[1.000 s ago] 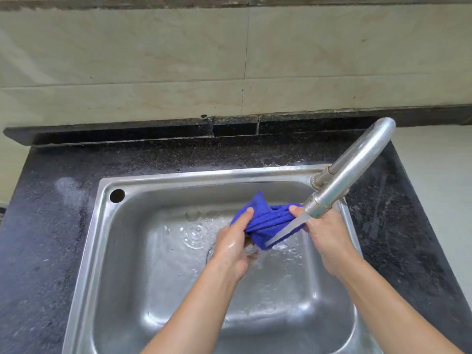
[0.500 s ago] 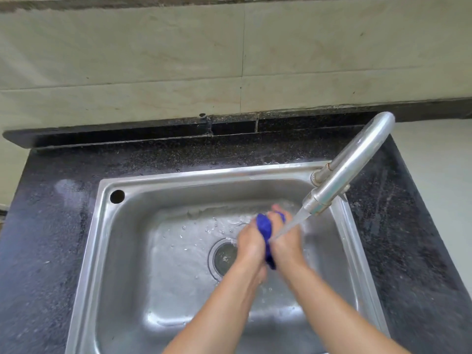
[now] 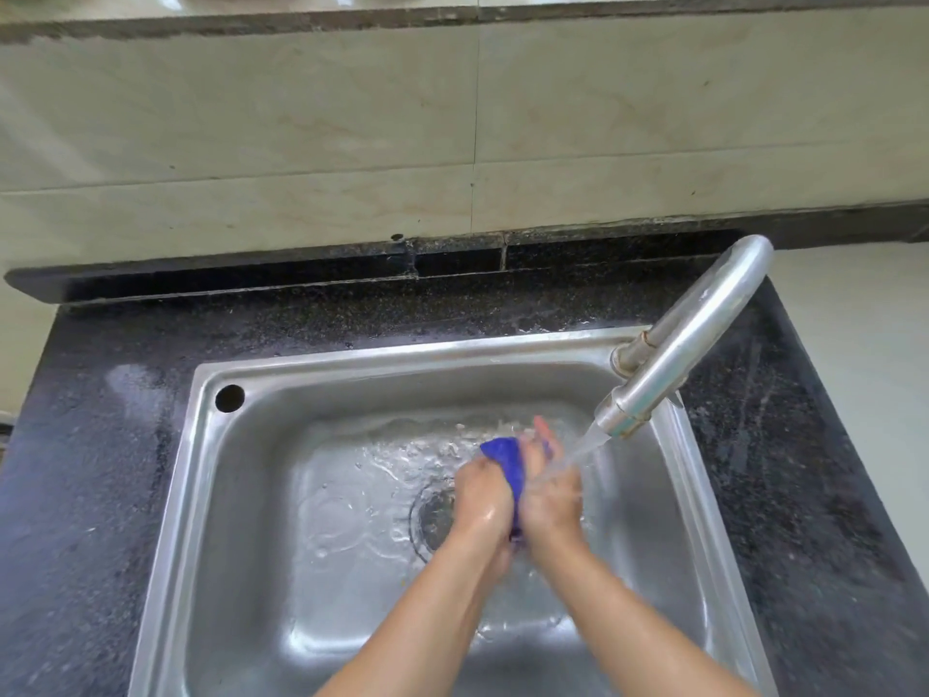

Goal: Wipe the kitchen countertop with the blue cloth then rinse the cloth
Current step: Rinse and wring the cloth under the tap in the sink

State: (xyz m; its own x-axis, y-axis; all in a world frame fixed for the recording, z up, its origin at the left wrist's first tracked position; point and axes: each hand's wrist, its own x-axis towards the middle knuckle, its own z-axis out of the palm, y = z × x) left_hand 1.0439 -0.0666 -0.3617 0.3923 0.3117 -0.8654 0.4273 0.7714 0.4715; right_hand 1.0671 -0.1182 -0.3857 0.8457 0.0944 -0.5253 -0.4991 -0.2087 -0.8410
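Note:
The blue cloth (image 3: 506,460) is bunched up and squeezed between my two hands over the steel sink (image 3: 261,495). My left hand (image 3: 482,500) grips it from the left, and my right hand (image 3: 548,490) presses and holds it from the right. Only a blue strip shows between the palms. Water runs from the steel faucet (image 3: 673,354) spout onto my right hand and the cloth. The drain (image 3: 432,515) lies just left of my hands, partly hidden by them.
Black speckled countertop (image 3: 100,470) surrounds the sink and looks wet at the left and back. A beige tiled wall (image 3: 352,143) rises behind. Water pools and ripples in the basin. An overflow hole (image 3: 229,397) sits at the sink's back left corner.
A second ago the cloth was stretched between my separated hands; they have since come together, bunching it tight. The water now splashes over my right hand.

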